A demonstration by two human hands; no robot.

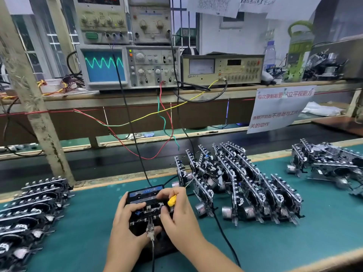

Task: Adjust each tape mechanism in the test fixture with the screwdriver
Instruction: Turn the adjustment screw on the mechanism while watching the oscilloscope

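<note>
1. Right hand (177,205): curled around the yellow-handled screwdriver (172,200), shaft angled up and away toward the stacked mechanisms.
2. Left hand (125,216): fingers curled over the near left edge of the tape mechanism (146,210), steadying it in the test fixture (157,244).
3. Between both hands: mechanism with cassette (145,193) seated, clip lead (150,230) attached at the near side.
4. Right of the right hand: a row of mechanisms (235,185) on the tabletop (84,232); left of the left hand, another stack (31,209).
5. Beyond the hands: oscilloscope (105,65) showing a green wave.
6. Likely risks: screwdriver tip slipping off the screw, or knocking the clip lead loose and losing the trace.
</note>
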